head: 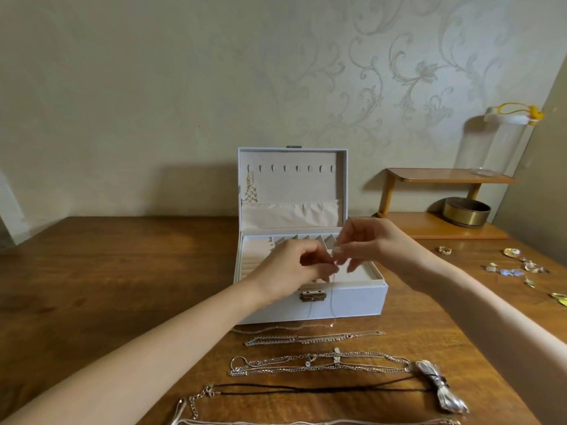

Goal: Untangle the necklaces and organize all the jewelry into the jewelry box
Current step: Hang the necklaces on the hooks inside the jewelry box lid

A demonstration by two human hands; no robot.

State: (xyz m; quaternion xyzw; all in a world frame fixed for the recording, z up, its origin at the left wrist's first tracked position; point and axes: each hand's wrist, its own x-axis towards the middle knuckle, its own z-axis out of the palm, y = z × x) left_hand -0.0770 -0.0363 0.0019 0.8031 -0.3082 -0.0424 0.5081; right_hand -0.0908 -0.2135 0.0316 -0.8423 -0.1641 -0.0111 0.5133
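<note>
A white jewelry box (346,302) stands open at the table's middle, with a gold necklace (252,187) hanging from a hook inside its lid. Above the box's tray, my left hand (291,268) and my right hand (368,243) both pinch a thin silver chain (333,299), whose strands hang down across the box's front. Laid out in rows in front of the box are a fine chain (282,329), a beaded silver necklace (313,338), a silver link necklace (322,363), a black cord necklace (322,389) with a silver ribbon bow (438,391), and pale chains (190,406) at the near edge.
Several earrings and small pieces (521,266) lie on the table at the right, with a ring (444,250). A wooden two-level stand (441,204) at the back right carries a glass cylinder (503,142) and a brass bowl (466,211). The wall is close behind.
</note>
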